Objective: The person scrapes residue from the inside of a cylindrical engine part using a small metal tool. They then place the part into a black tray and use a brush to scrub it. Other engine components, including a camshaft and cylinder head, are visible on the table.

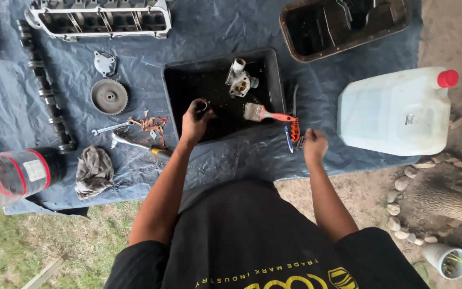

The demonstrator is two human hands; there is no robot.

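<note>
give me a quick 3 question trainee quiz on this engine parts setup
1. True or false: the paintbrush lies with its bristles inside the black tray.
2. Which hand holds a small ring-shaped part over the tray? A) left hand B) right hand
3. What colour is the cap on the white jug?

Key:
1. True; its orange handle rests over the tray's right rim.
2. A; the right hand hovers near small tools beside the tray, and whether it grips anything cannot be told.
3. Red.
</note>
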